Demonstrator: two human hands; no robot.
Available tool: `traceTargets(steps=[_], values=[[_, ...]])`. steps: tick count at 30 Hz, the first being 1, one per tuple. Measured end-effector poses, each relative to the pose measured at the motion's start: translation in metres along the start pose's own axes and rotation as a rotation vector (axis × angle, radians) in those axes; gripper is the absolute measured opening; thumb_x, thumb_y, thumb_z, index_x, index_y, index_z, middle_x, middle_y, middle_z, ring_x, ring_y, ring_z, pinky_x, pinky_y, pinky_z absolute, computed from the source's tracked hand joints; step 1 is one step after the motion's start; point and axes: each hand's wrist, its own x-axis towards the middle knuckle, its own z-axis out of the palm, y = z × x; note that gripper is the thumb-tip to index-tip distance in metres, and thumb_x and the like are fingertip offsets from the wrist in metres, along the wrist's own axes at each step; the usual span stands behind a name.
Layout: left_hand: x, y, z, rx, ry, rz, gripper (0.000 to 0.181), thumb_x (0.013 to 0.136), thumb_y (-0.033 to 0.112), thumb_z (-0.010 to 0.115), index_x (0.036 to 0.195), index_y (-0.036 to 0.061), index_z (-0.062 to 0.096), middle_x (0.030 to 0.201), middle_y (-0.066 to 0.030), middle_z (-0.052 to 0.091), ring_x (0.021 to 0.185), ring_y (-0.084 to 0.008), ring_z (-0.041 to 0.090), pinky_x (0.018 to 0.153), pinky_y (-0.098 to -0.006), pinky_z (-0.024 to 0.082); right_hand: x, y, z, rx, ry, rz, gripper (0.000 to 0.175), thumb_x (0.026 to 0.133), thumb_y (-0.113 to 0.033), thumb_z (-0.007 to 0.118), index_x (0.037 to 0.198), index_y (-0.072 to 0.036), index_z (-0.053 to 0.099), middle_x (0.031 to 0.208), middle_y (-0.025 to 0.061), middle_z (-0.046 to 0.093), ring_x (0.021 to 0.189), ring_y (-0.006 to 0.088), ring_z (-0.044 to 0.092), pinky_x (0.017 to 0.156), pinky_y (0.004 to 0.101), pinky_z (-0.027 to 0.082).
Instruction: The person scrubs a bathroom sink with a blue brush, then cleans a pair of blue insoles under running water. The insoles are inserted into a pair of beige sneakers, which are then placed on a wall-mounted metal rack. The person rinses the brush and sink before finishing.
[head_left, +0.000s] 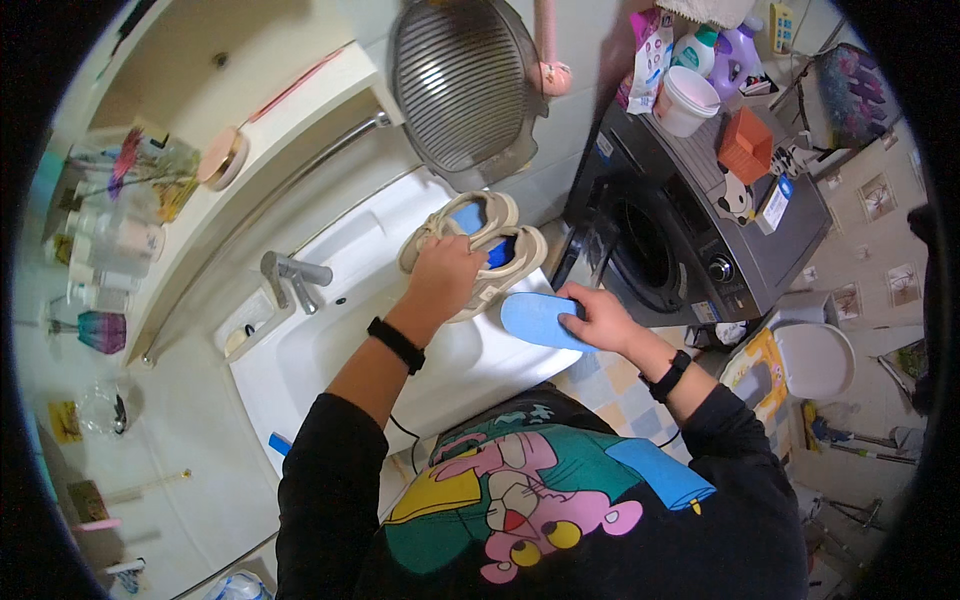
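Two beige shoes rest side by side on the right part of the white washbasin. Inside the farther shoe (412, 247) a light blue insole (469, 217) shows. The nearer shoe (531, 257) has a darker blue inside. My left hand (446, 274) grips the nearer shoe around its tongue, hiding its front part; its fingertips reach the shoe's opening. My right hand (596, 319) holds a loose light blue insole (536, 319) by one end, between thumb and fingers. That insole lies flat in the air just right of the nearer shoe, over the basin's edge.
The washbasin (300, 390) has a grey faucet (296, 274) on its left. A ribbed grey plastic board (469, 90) leans against the wall behind. To the right stands a dark washing machine (697, 202) with its door open, carrying a white bucket (686, 101) and an orange basket (746, 145).
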Motion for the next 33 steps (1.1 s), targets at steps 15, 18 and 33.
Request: traceTargets(steps=[15, 18, 33], values=[[0.025, -0.008, 0.026, -0.007, -0.253, -0.115, 0.015, 0.081, 0.004, 0.056, 0.094, 0.0046, 0.061, 0.103, -0.0151, 0.058, 0.094, -0.0333, 0.061, 0.082, -0.0401, 0.050, 0.046, -0.002, -0.088, -0.142, 0.165, -0.263, 0.056, 0.084, -0.026, 0.067, 0.134, -0.015, 0.045, 0.107, 0.0163, 0.056, 0.091, 0.0379, 0.060, 0.078, 0.0440, 0.051], [0.011, -0.016, 0.022, -0.210, -0.197, -0.185, 0.016, 0.080, -0.001, 0.055, 0.096, 0.0022, 0.058, 0.107, -0.0163, 0.054, 0.097, -0.0349, 0.058, 0.084, -0.0402, 0.050, 0.054, -0.019, -0.091, -0.301, 0.127, -0.379, 0.076, 0.067, -0.033, 0.080, 0.134, -0.016, 0.047, 0.102, 0.0130, 0.053, 0.088, 0.0347, 0.060, 0.077, 0.0419, 0.050], [-0.008, -0.008, 0.026, -0.492, 0.061, -0.271, 0.014, 0.085, 0.010, 0.055, 0.092, -0.0018, 0.056, 0.096, -0.0130, 0.056, 0.093, -0.0305, 0.056, 0.080, -0.0378, 0.048, 0.116, -0.094, -0.070, -1.079, -0.072, -0.685, 0.047, 0.068, -0.023, 0.075, 0.113, -0.014, 0.067, 0.099, 0.0033, 0.060, 0.099, 0.0220, 0.057, 0.086, 0.0339, 0.043]])
